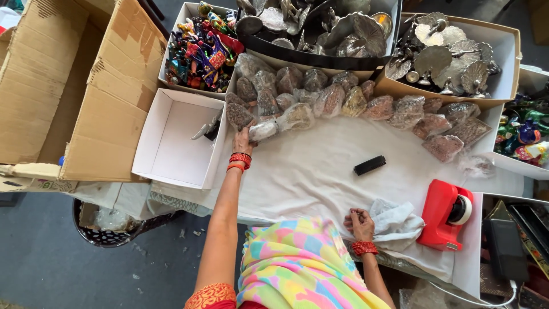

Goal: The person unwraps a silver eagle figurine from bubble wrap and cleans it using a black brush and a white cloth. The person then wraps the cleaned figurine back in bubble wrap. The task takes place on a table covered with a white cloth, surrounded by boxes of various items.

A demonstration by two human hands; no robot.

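My left hand (243,140) reaches to the far left corner of the white-covered surface (320,171), fingers closed around one clear-wrapped packet (264,130) at the near end of the row of wrapped pieces (354,103); my right hand (360,223) rests at the near edge, fingers pinched loosely on a crumpled white cloth (394,223). The packet looks slippery in its wrap, so I judge a full grip under its bulk safer than a pinch on the film; lifting straight up should spare its neighbours, which lie touching. An empty white box (171,140) sits just beside my left wrist at the left edge; a small black bar (369,165) lies mid-surface; a red tape dispenser (445,214) stands near the right edge. Boxes of metal pieces (446,57) and bright painted figures (200,48) crowd the far edge, leaving little room beyond the row.
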